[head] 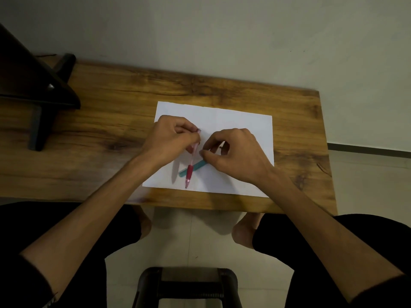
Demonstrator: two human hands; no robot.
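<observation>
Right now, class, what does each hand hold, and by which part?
The left hand pinches the pink, red-gripped pen by its top end. The right hand covers the teal plastic ruler's far end; its grip cannot be told.

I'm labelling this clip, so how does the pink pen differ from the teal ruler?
The pink pen is slim with a red grip; the teal ruler is flat and wider. The left hand pinches the pen's upper end; the ruler lies on the paper, one end under the right hand. The pen points at the person; the ruler slants.
</observation>
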